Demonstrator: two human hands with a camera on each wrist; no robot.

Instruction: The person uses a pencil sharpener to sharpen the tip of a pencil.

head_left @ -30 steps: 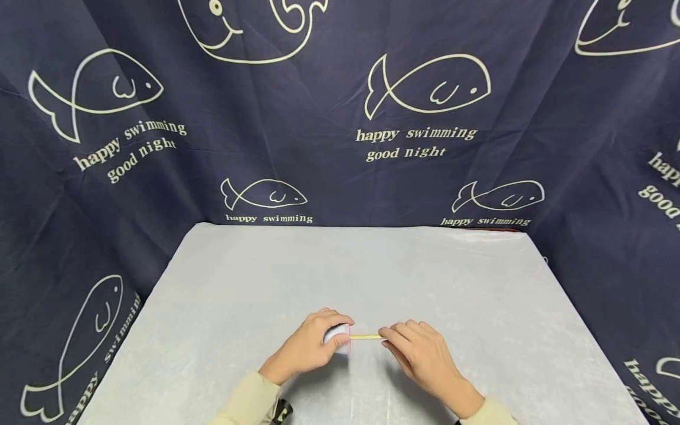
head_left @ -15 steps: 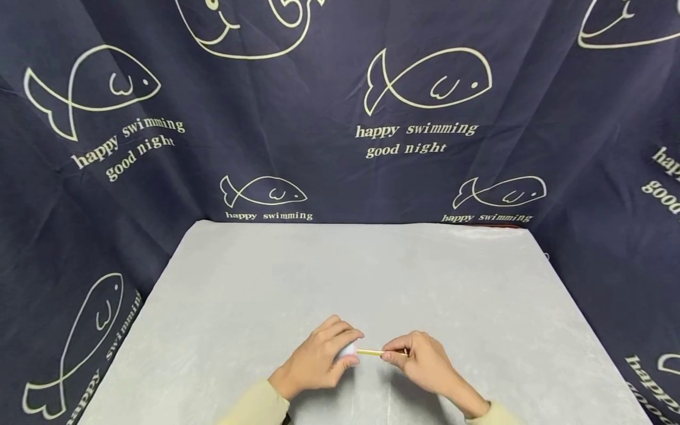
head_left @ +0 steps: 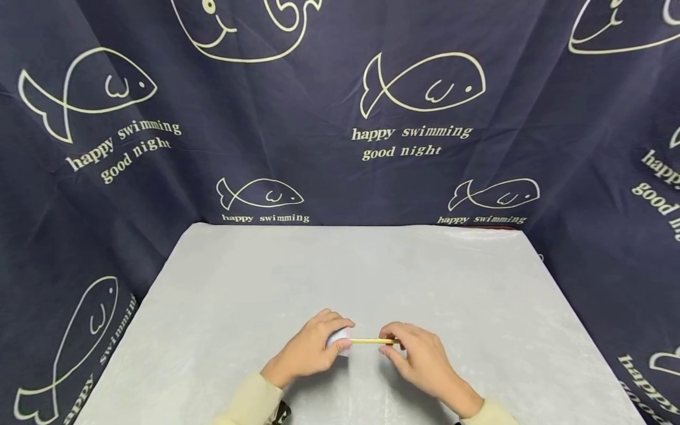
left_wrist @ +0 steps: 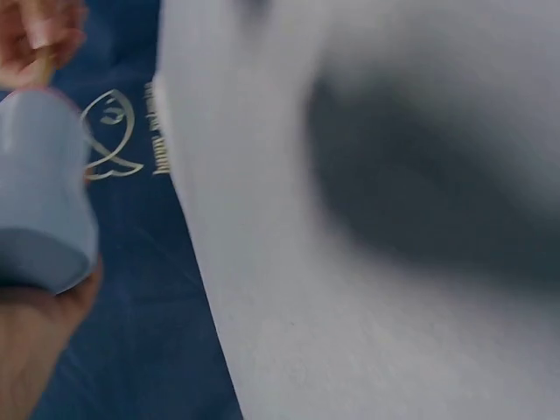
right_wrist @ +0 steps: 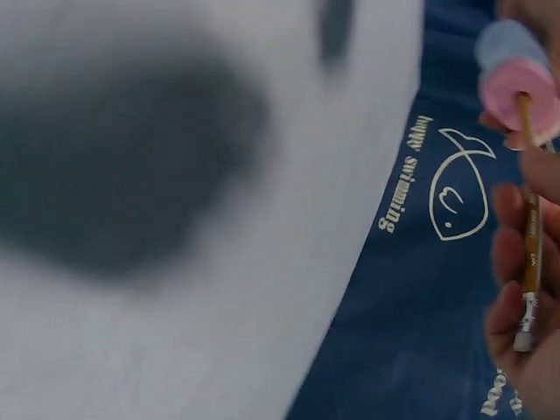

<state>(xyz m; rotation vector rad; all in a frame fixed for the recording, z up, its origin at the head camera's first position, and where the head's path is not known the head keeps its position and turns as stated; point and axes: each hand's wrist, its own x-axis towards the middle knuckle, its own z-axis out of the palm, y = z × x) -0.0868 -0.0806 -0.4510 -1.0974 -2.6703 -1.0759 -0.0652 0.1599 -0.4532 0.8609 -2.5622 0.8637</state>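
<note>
A pale blue pencil sharpener [head_left: 339, 337] with a pink face is held in my left hand [head_left: 305, 348], thumb on the near side and fingers over the far side. In the left wrist view, the sharpener [left_wrist: 44, 175] shows a rounded, waisted body. A yellow pencil [head_left: 366, 340] runs level from it to my right hand [head_left: 425, 357], which grips the shaft between thumb and fingers. The right wrist view shows the pencil [right_wrist: 532, 232] with one end in the hole of the pink face [right_wrist: 507, 92]; its metal and eraser end [right_wrist: 525, 328] lies over the curled fingers.
Both hands are above a table [head_left: 340, 271] covered in pale grey cloth, near its front. Dark blue curtains [head_left: 329, 147] printed with fish and lettering surround it at the back and sides.
My right hand has turned about the pencil, its fingers and thumb shifting on the shaft. Both hands dipped slightly toward the body and came back. The pencil stays in the sharpener.
</note>
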